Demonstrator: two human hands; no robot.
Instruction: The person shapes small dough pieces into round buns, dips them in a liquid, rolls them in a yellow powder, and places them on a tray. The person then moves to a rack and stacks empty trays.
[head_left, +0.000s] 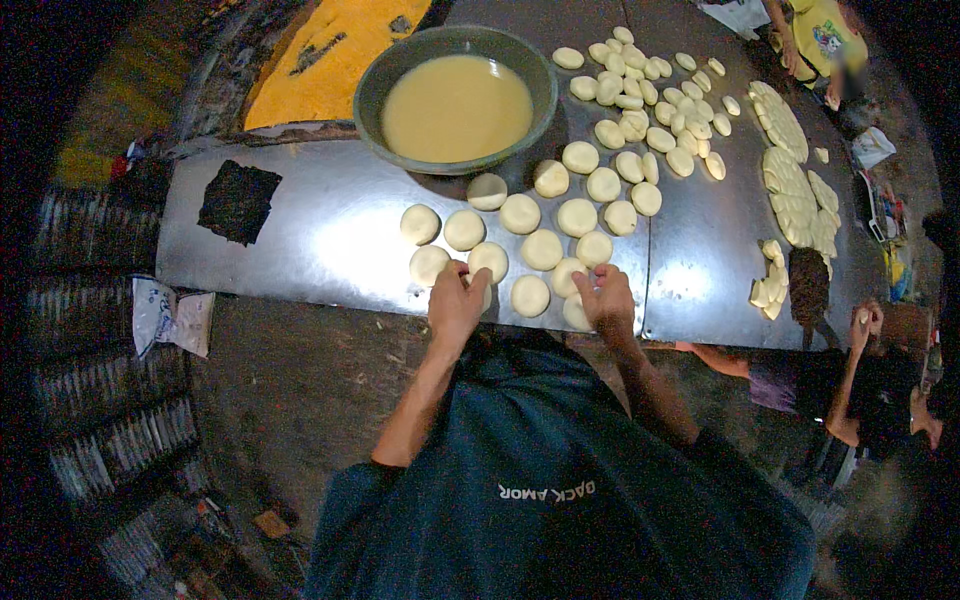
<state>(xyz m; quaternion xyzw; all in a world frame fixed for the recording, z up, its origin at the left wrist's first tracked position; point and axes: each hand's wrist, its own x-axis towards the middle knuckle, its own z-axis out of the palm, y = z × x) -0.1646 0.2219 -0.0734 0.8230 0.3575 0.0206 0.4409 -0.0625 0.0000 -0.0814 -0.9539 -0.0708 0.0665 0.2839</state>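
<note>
Round, flattened dough pieces (541, 250) lie on a metal-topped table (300, 262) before me. My left hand (456, 298) is at the table's front edge, its fingers on a dough piece (487, 297) that they partly cover. To the right, my right hand (606, 298) has its fingertips beside and over dough pieces near the same edge; whether it grips one cannot be told. A single dough disc (530, 295) sits between the hands. Beyond them stands a wide basin (363, 105) of cloudy, yellowish liquid (457, 109). Smaller dough balls (634, 90) are heaped to its right.
A dark cloth-like sheet (240, 202) lies at the left, with an orange powdery mass (330, 67) behind. Flattened dough slabs (787, 195) and dough strips (770, 281) are at the right. Other people (825, 37) are along the right side. A plastic bag (172, 315) hangs by the left edge.
</note>
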